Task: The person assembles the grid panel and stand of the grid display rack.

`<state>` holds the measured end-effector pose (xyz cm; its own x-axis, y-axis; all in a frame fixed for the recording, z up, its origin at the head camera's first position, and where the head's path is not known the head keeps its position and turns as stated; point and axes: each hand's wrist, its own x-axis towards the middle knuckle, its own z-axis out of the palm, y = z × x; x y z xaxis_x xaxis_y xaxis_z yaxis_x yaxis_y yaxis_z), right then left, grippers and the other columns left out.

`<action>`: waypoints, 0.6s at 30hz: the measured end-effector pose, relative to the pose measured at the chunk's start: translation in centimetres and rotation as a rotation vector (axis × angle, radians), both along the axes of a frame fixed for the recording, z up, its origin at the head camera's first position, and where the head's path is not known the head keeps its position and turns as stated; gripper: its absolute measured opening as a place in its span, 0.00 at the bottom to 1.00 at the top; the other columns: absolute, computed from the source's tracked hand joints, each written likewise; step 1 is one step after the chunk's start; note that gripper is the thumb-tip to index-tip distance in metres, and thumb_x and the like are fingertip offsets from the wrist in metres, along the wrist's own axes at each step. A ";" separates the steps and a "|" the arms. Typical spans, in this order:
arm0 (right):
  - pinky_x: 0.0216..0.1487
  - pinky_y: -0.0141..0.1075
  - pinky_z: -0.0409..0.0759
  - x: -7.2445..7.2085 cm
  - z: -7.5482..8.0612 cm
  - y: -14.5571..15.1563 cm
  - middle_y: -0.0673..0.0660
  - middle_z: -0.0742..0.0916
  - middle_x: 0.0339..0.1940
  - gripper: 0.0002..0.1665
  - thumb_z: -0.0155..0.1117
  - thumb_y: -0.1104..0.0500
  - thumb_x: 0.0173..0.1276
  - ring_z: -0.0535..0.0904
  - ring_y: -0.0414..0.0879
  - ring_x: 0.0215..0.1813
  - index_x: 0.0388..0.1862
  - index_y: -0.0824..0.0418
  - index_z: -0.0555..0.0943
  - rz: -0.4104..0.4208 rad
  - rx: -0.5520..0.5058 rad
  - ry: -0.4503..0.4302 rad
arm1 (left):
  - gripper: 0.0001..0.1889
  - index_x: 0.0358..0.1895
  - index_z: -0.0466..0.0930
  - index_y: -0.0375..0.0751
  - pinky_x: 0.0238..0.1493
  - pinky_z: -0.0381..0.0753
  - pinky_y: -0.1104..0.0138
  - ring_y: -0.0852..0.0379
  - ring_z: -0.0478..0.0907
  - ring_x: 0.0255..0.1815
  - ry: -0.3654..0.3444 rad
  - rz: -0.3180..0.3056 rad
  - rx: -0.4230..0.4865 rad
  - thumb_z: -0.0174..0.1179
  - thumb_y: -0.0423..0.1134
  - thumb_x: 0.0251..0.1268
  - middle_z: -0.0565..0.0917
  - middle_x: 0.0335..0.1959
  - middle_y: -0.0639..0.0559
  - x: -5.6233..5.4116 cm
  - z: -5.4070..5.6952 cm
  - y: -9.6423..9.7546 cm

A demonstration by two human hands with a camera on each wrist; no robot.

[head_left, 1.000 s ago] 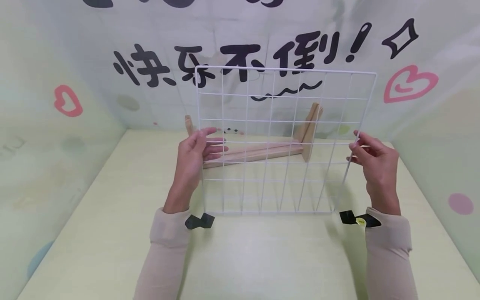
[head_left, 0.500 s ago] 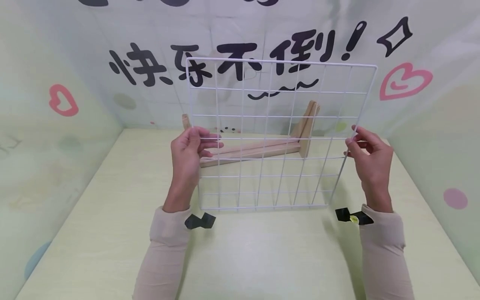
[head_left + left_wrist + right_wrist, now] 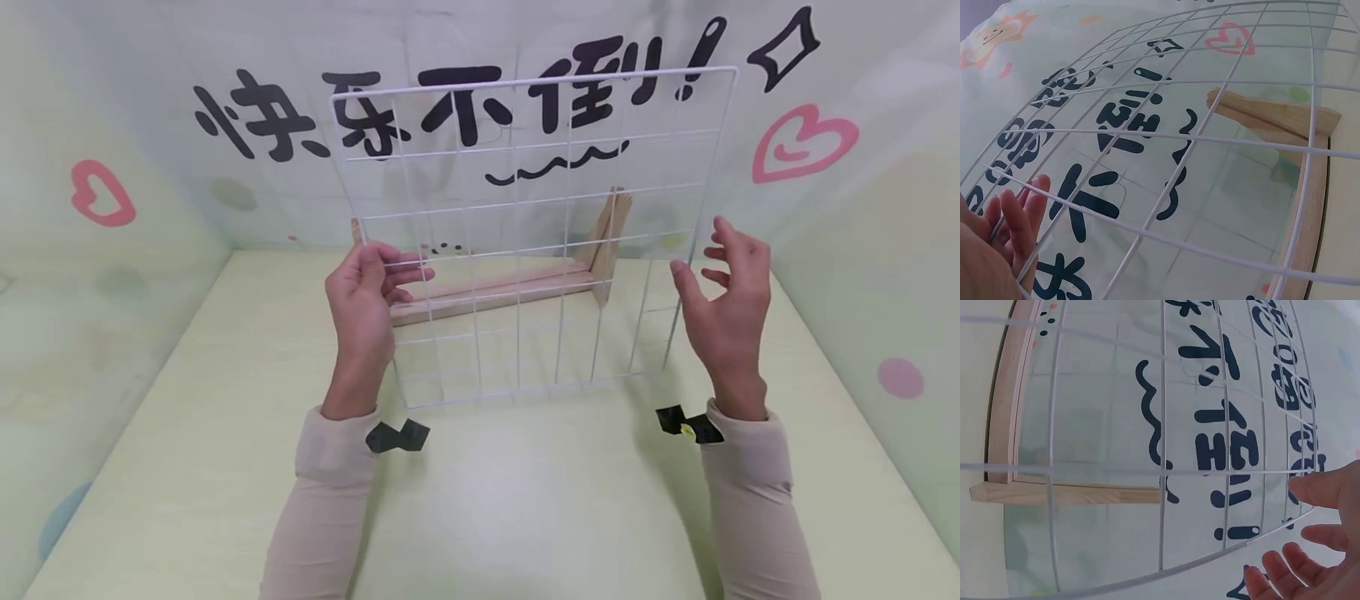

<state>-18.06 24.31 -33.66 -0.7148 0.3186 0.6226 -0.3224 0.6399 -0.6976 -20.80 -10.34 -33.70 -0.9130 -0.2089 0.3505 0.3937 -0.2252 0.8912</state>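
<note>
A white wire grid panel (image 3: 516, 202) stands raised and leaning in the middle of the head view. My left hand (image 3: 360, 300) pinches its left side wire between thumb and fingers, other fingers reaching behind the mesh; the left wrist view shows those fingers (image 3: 1019, 228) around the edge wire. Beside the right edge, my right hand (image 3: 731, 300) has thumb and fingers spread apart. In the right wrist view the thumb (image 3: 1319, 487) overlaps the grid near its rim, the other fingers loose outside it. Behind the mesh lies a wooden frame (image 3: 495, 302) with an upright end.
The pale tabletop (image 3: 495, 492) extends in front of the panel. A printed backdrop (image 3: 285, 208) with black lettering and pink hearts encloses the back and sides. Black camera mounts (image 3: 397, 436) sit at both sleeve cuffs.
The panel has risen in view and tilted, its left side lower than its right. My right hand has let go of the right edge and spread its fingers; the left keeps its hold.
</note>
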 end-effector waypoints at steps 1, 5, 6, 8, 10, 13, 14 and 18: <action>0.53 0.23 0.74 0.1 0.0 -0.4 0.56 0.76 0.57 0.33 0.68 0.64 0.65 0.75 0.44 0.56 0.70 0.57 0.73 0.003 0.029 0.037 | 0.14 0.35 0.76 0.43 0.23 0.77 0.74 0.59 0.88 0.31 -0.001 0.008 0.007 0.44 0.43 0.78 0.89 0.32 0.54 0.0 0.0 0.0; 0.56 0.31 0.72 0.3 -0.1 -2.4 0.69 0.75 0.57 0.32 0.69 0.66 0.64 0.74 0.55 0.59 0.67 0.65 0.74 0.064 0.157 0.173 | 0.14 0.33 0.75 0.42 0.21 0.76 0.75 0.59 0.88 0.30 0.002 0.039 0.029 0.45 0.42 0.78 0.89 0.32 0.51 0.0 -0.2 0.1; 0.58 0.33 0.72 0.4 -0.1 -3.0 0.71 0.75 0.57 0.31 0.69 0.67 0.63 0.73 0.57 0.59 0.66 0.67 0.74 0.099 0.187 0.196 | 0.14 0.33 0.75 0.41 0.21 0.75 0.75 0.59 0.88 0.29 0.006 0.043 0.033 0.45 0.42 0.78 0.89 0.32 0.51 0.0 -0.2 0.1; 0.61 0.37 0.73 0.6 -0.2 -4.0 0.72 0.76 0.57 0.31 0.69 0.70 0.61 0.73 0.60 0.60 0.64 0.69 0.75 0.179 0.236 0.223 | 0.15 0.33 0.75 0.41 0.21 0.74 0.75 0.58 0.88 0.29 0.015 0.039 0.036 0.45 0.42 0.78 0.89 0.32 0.51 -0.1 -0.2 0.2; 0.64 0.40 0.73 0.9 -0.3 -4.9 0.71 0.76 0.58 0.31 0.70 0.72 0.59 0.73 0.60 0.61 0.64 0.71 0.75 0.257 0.281 0.226 | 0.15 0.32 0.75 0.42 0.20 0.74 0.75 0.58 0.88 0.30 0.024 0.024 0.038 0.45 0.42 0.78 0.89 0.32 0.51 -0.2 -0.1 0.3; 0.66 0.45 0.73 1.2 -0.4 -6.0 0.70 0.76 0.60 0.34 0.71 0.73 0.58 0.72 0.60 0.64 0.65 0.71 0.74 0.335 0.343 0.204 | 0.15 0.32 0.75 0.43 0.21 0.75 0.74 0.58 0.88 0.30 0.031 0.004 0.038 0.46 0.43 0.78 0.90 0.32 0.49 -0.3 0.0 0.6; 0.66 0.46 0.74 1.3 -0.4 -6.4 0.69 0.76 0.62 0.35 0.71 0.72 0.58 0.72 0.59 0.66 0.66 0.70 0.73 0.349 0.359 0.192 | 0.15 0.31 0.75 0.43 0.21 0.76 0.74 0.58 0.88 0.30 0.031 0.002 0.041 0.46 0.43 0.78 0.90 0.33 0.48 -0.3 0.0 0.7; 0.66 0.49 0.74 1.2 -0.5 -7.6 0.68 0.74 0.66 0.39 0.72 0.67 0.61 0.69 0.57 0.70 0.71 0.67 0.69 0.338 0.405 0.125 | 0.15 0.31 0.76 0.42 0.20 0.76 0.74 0.57 0.88 0.30 0.029 0.007 0.050 0.46 0.42 0.78 0.90 0.33 0.46 -0.2 -0.1 1.0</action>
<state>-16.84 16.72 -34.12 -0.6485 -0.1993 0.7346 -0.6216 0.6957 -0.3599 -20.99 -9.30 -33.81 -0.9012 -0.2333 0.3654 0.4206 -0.2664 0.8672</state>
